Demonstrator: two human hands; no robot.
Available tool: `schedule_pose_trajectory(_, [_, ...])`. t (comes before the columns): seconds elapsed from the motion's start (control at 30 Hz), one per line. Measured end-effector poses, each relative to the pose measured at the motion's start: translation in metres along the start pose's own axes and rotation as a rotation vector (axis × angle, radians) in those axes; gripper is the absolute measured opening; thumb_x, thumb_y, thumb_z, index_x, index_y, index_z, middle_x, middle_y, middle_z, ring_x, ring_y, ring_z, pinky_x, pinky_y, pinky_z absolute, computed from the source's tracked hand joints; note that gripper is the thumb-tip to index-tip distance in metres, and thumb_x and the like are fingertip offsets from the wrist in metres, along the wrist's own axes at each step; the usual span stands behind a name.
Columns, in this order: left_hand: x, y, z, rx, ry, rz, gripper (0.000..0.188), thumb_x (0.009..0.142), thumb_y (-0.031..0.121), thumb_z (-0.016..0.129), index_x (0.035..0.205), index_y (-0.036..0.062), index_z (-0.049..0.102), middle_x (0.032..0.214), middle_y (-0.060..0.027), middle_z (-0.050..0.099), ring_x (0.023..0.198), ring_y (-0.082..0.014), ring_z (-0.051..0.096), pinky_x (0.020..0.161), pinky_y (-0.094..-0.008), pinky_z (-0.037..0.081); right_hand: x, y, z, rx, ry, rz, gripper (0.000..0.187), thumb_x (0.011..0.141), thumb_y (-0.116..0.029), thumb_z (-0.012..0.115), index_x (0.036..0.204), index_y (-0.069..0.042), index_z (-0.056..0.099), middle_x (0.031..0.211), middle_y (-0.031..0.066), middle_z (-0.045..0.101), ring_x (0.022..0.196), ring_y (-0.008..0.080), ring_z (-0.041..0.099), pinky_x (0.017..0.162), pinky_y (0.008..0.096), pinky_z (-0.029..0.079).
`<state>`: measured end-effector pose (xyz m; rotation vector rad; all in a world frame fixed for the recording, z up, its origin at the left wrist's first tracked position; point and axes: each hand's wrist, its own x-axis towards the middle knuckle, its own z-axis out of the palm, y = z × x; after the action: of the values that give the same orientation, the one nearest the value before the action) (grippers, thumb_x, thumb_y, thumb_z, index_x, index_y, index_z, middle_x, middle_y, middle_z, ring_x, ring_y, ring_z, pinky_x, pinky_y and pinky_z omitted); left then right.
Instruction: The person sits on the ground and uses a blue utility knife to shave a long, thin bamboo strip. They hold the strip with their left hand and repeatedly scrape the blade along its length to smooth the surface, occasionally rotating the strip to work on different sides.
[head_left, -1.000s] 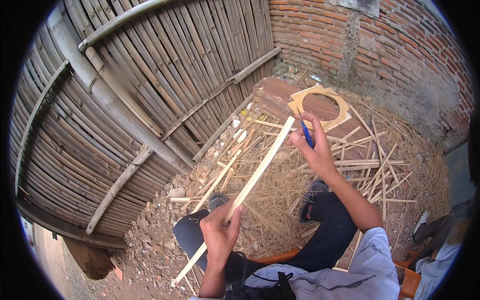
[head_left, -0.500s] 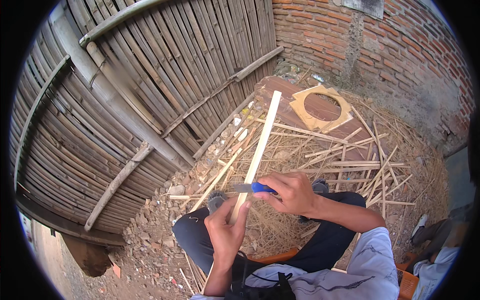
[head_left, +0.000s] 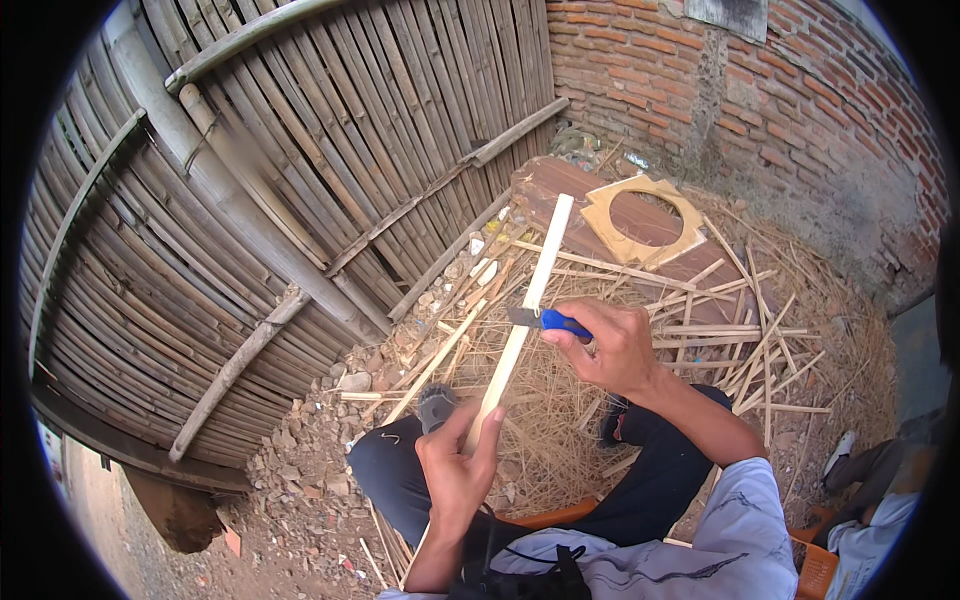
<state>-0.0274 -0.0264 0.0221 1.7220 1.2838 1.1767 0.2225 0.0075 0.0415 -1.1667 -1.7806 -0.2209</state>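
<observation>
A long pale bamboo strip (head_left: pixel 520 345) slants up and away from me above the ground. Its lower end is gripped between the thumb and fingers of my left hand (head_left: pixel 458 462). My right hand (head_left: pixel 612 345) is closed around the blue handle of a knife (head_left: pixel 566 324). The grey blade lies across the strip, a little above its middle, and a small curl of shaving shows at the blade. Most of the handle's rear is hidden in my palm.
Cut strips (head_left: pixel 745 345) lie crisscrossed over straw at the right. Beyond them, a wooden frame with a round hole (head_left: pixel 597 222) rests on a brown board (head_left: pixel 540 178). A bamboo fence (head_left: pixel 300 150) stands left, a brick wall (head_left: pixel 640 80) behind. Another person's leg (head_left: pixel 862 466) shows at far right.
My right hand and the knife have slid up along the strip, away from my left hand. The strip's far end has dipped slightly and shifted right. My left hand still grips the lower end.
</observation>
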Motion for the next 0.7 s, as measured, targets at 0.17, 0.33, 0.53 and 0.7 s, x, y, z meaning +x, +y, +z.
schedule_pose_trajectory(0.17, [-0.022, -0.018, -0.011, -0.035, -0.054, 0.006, 0.017, 0.099, 0.014, 0.082, 0.108, -0.0013, 0.08, 0.06, -0.0054, 0.062, 0.055, -0.0032, 0.049, 0.05, -0.0268, 0.039, 0.025, 0.032, -0.03, -0.073, 0.084, 0.192, 0.029, 0.101, -0.031, 0.078, 0.107, -0.002, 0.076, 0.088, 0.0142, 0.079, 0.069, 0.0262, 0.078, 0.058, 0.0347, 0.057])
schedule_pose_trajectory(0.33, [-0.021, -0.011, -0.02, 0.039, -0.104, -0.004, 0.018, 0.099, 0.014, 0.081, 0.108, -0.0021, 0.08, 0.059, -0.0053, 0.06, 0.056, -0.0032, 0.05, 0.05, -0.026, 0.038, 0.023, 0.049, -0.029, -0.159, 0.164, 0.122, 0.03, 0.103, -0.031, 0.075, 0.107, -0.002, 0.077, 0.08, 0.0116, 0.076, 0.064, 0.0243, 0.073, 0.059, 0.0357, 0.054])
schedule_pose_trajectory(0.53, [-0.035, -0.02, -0.035, 0.017, -0.134, -0.107, 0.017, 0.1, 0.012, 0.08, 0.108, -0.0029, 0.08, 0.062, -0.0016, 0.062, 0.057, -0.0027, 0.05, 0.051, -0.0254, 0.037, 0.034, 0.093, -0.07, -0.066, 0.296, 0.52, 0.036, 0.106, -0.037, 0.07, 0.107, -0.001, 0.075, 0.075, 0.0093, 0.071, 0.062, 0.0211, 0.062, 0.061, 0.0348, 0.047])
schedule_pose_trajectory(0.7, [-0.021, -0.026, -0.025, -0.07, -0.165, -0.145, 0.024, 0.108, 0.018, 0.07, 0.11, -0.004, 0.079, 0.064, 0.002, 0.059, 0.056, -0.0026, 0.046, 0.051, -0.0246, 0.035, 0.024, 0.055, -0.038, -0.032, -0.04, 0.498, 0.037, 0.105, -0.044, 0.068, 0.115, -0.008, 0.071, 0.075, 0.0113, 0.071, 0.064, 0.029, 0.068, 0.064, 0.0421, 0.05])
